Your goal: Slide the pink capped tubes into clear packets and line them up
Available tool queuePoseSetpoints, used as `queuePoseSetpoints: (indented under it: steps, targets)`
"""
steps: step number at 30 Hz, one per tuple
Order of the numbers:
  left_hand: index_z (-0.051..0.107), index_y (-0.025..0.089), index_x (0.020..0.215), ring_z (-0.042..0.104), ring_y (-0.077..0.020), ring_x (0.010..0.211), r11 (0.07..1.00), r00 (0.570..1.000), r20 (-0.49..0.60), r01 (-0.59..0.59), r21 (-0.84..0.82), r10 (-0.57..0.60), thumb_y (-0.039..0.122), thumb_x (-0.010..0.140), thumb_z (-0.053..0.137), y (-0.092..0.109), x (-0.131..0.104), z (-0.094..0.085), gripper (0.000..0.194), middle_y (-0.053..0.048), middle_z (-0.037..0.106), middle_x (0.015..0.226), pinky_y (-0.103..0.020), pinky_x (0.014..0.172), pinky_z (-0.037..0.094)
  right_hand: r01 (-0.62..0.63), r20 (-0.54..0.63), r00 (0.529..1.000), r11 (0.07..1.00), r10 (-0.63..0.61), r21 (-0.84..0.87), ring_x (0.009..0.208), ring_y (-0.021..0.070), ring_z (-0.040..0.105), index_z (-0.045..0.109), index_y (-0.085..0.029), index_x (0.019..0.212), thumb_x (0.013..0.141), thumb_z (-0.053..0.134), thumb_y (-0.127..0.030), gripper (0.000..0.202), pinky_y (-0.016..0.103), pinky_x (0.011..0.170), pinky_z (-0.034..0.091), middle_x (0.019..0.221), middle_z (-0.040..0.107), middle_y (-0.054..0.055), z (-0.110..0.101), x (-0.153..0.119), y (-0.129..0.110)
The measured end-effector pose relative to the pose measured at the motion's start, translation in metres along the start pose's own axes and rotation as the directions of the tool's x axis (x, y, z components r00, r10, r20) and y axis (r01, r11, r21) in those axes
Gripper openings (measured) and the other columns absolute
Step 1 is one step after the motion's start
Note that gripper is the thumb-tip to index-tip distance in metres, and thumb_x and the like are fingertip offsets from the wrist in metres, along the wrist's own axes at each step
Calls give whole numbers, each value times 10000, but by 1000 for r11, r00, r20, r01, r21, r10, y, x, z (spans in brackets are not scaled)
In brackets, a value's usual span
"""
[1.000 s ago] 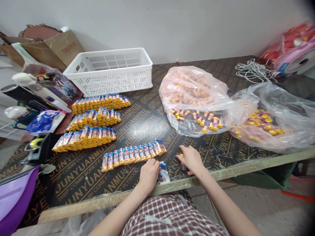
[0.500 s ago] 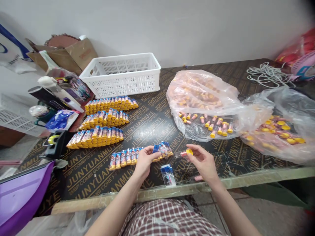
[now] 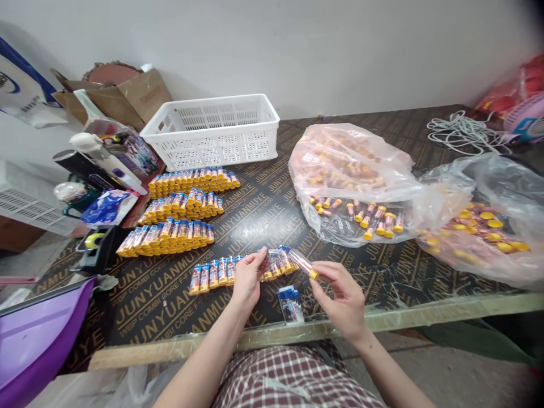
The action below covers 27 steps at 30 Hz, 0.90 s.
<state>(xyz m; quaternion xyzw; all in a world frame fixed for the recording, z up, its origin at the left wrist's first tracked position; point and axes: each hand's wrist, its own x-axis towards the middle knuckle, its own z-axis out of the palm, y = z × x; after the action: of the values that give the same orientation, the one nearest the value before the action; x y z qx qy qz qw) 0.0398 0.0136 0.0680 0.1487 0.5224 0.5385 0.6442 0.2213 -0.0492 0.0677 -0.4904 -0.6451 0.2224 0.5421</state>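
Note:
My left hand (image 3: 249, 283) pinches a clear printed sleeve (image 3: 275, 258) with a blue edge between thumb and fingers. In my right hand (image 3: 343, 297) is a clear tube with a yellow cap (image 3: 302, 263); the fingers grip it at the cap, and its clear end points up and left at the sleeve. I cannot tell whether the tube touches the sleeve. Below and between my hands lies a small stack of flat sleeves (image 3: 291, 305). Behind my left hand runs a row of sleeved tubes (image 3: 212, 273), partly hidden by the fingers.
Several piled rows of sleeved tubes (image 3: 168, 237) lie at the left, before a white plastic basket (image 3: 221, 144). Plastic bags of yellow-capped tubes (image 3: 340, 164) sit at the right. A tape dispenser (image 3: 96, 249), purple dustpan (image 3: 46, 340) and coiled cord (image 3: 463, 131) are at the sides.
My right hand has moved left, and its tube now slants, clear end up, close to the sleeve. The sleeve in my left hand has tilted.

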Motion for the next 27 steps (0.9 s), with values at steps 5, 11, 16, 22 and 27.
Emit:
queuePoseSetpoints:
  steps: [5,11,16,22,27]
  targets:
    - [653,123,631,528,-74,557,992,994,86,-83,95,75,437,534,809,-4,-2,-1,363,15,611,603,-195,553,434,-90,146,986,991,76,95,991,214,599,629,-261,1049,821,583,-150,258,367,811,546,1054,613,76,5,-2,0]
    - [647,160,893,606,-118,677,992,952,306,-63,108,27,384,636,770,-1,-15,5,363,-5,660,768,-252,666,504,-72,237,970,995,54,68,949,194,605,623,-270,1065,849,497,-127,288,364,822,530,995,614,57,10,-2,4]
    - [662,127,914,606,-110,631,982,909,400,46,183,-118,361,625,786,-1,-22,6,392,-35,676,757,-230,615,486,57,252,967,997,-44,-45,1187,255,473,399,-289,1330,712,554,-84,670,444,967,448,1271,473,88,10,3,6]
    - [688,107,798,552,-84,568,951,857,451,126,283,-248,356,574,816,-12,-31,5,359,-15,637,672,-211,570,439,28,444,894,996,-65,88,1338,286,331,249,-264,1415,620,523,-58,865,474,1063,357,1481,277,87,6,7,10]
    - [673,112,739,535,-82,545,948,856,444,148,282,-265,364,545,828,-14,-35,6,354,-5,619,634,-206,546,417,0,473,879,994,-51,106,1273,262,429,290,-246,1401,616,525,-64,839,431,1048,394,1374,442,86,6,3,14]
